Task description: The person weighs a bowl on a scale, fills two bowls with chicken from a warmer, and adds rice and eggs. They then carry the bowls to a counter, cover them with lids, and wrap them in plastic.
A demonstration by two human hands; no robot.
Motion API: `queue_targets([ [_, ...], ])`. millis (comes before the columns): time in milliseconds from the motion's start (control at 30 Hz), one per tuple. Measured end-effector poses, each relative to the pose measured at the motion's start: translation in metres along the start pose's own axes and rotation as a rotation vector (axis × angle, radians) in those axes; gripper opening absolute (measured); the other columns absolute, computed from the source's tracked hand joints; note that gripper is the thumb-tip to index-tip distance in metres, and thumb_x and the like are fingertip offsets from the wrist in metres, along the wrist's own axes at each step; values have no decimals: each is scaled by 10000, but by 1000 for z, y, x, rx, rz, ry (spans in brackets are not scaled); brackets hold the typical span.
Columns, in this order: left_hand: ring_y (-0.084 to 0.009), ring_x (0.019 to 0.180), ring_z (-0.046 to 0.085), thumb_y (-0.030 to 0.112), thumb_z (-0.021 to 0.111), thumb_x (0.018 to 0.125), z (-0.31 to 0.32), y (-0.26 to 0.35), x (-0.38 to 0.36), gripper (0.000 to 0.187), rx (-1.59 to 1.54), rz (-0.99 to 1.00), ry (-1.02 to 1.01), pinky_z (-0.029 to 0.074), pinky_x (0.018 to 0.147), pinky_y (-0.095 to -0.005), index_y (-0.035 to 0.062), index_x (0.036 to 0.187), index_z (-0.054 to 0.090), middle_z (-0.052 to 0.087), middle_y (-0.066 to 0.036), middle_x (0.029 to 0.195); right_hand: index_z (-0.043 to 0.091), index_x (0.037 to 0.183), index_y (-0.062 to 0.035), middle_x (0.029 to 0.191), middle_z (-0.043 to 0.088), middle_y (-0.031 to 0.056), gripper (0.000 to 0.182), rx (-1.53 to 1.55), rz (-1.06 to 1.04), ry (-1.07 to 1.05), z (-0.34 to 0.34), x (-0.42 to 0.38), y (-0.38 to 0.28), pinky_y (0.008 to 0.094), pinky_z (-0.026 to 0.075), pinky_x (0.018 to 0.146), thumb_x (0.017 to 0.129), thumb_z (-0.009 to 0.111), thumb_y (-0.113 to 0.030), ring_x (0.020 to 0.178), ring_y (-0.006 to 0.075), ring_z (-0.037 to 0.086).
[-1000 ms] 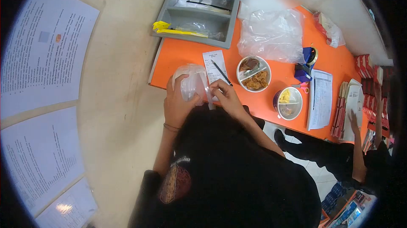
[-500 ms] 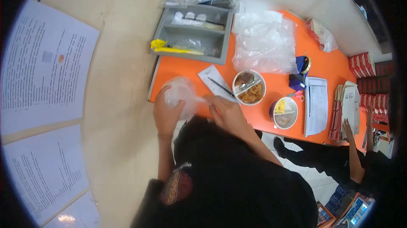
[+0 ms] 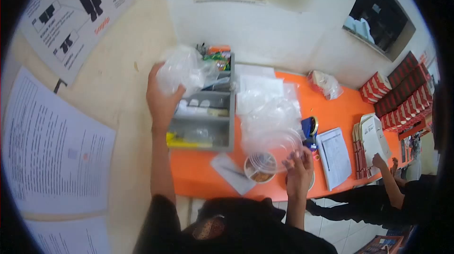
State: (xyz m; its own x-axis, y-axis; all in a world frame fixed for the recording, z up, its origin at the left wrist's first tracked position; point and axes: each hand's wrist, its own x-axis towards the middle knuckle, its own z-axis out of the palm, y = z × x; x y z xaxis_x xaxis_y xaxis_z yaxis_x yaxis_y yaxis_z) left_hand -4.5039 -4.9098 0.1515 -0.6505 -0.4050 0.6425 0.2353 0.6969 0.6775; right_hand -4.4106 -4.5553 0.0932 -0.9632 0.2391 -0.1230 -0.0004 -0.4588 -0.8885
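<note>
My left hand (image 3: 160, 103) is closed on a crumpled clear plastic bag (image 3: 180, 70), raised at the far end of the grey compartment tray (image 3: 231, 133). Between the fingers of my right hand (image 3: 299, 171) is a round clear plastic lid (image 3: 269, 146), gripped by its edge. The lid hovers above a divided paper bowl (image 3: 259, 177) of food and partly covers it from view. A second bowl (image 3: 311, 181) is mostly hidden behind my right hand. Beside the first bowl lies a slip of paper (image 3: 227, 171), blurred.
Clear plastic bags (image 3: 265, 112) lie flat on the orange table (image 3: 326, 107). A blue tape dispenser (image 3: 309, 129) and printed sheets (image 3: 335, 157) are to the right. Further right, a co-worker's hand (image 3: 379, 161) touches folded cartons (image 3: 373, 136). Red-and-white boxes (image 3: 402, 98) are stacked by the wall.
My left hand has moved away from me with the bag, over the tray. My right hand has left the bag and moved right, now with a clear lid. The view has tilted up.
</note>
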Motion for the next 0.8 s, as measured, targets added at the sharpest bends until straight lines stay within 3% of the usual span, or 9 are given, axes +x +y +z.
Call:
queue_targets([
  [133,-337,1240,451,137,720,661,107,-88,100,624,240,269,56,393,1016,-434,180,1245,507,456,-93,1373,522,1086,-63,1001,566,47,219,-11,-122,115,-12,-2,-5,333,519,754,888,616,-78,886,157,569],
  [200,-359,1303,372,137,697,682,169,-172,115,613,708,318,-246,357,1037,-486,196,1263,512,383,-129,1428,509,1091,-73,1029,579,63,216,42,-157,227,-19,-6,-5,333,519,768,896,602,-79,913,170,584],
  [300,-429,1326,296,92,658,712,218,-206,90,570,650,180,-431,311,1051,-532,197,1258,536,312,-200,1454,495,1104,-78,1048,590,82,242,90,-143,292,-16,-6,-15,335,520,778,891,609,-74,926,182,598],
  [333,-446,1322,293,82,643,730,221,-184,81,542,694,48,-396,305,1052,-531,190,1252,544,303,-220,1454,490,1111,-79,1051,593,88,254,103,-144,289,-14,-6,-21,338,523,781,889,615,-78,927,189,604],
  [467,-302,1257,434,124,607,838,175,-71,26,397,168,332,-168,396,985,-409,112,1231,555,437,-182,1367,484,1118,-67,1051,601,98,269,106,-115,271,-4,0,-23,356,534,792,888,622,-84,949,208,617],
  [533,-175,1058,566,163,602,890,147,-8,-27,330,-436,-177,-566,464,879,-313,54,1200,569,585,-109,1189,482,1117,-62,1062,602,101,265,107,-108,220,6,0,-21,363,538,800,890,619,-83,958,209,618],
  [567,-107,888,592,169,599,917,134,4,-55,293,-700,-165,-719,480,795,-254,12,1164,587,640,-48,1045,480,1115,-57,1073,603,104,262,106,-93,162,12,-2,-20,370,541,808,893,616,-83,967,211,619],
  [633,-93,898,581,135,607,916,109,50,-104,287,-1042,-428,-887,477,789,-246,-10,1163,588,630,-34,1042,479,1123,-53,1084,601,108,272,81,-90,114,21,-6,-16,374,542,818,891,617,-79,970,211,619],
  [800,-85,934,576,125,615,912,73,66,-146,375,-881,-506,-740,467,846,-214,1,1257,536,605,-41,1150,455,1220,-48,1108,598,116,370,1,-38,-67,22,-23,-17,386,540,843,893,623,-97,1006,233,614],
])
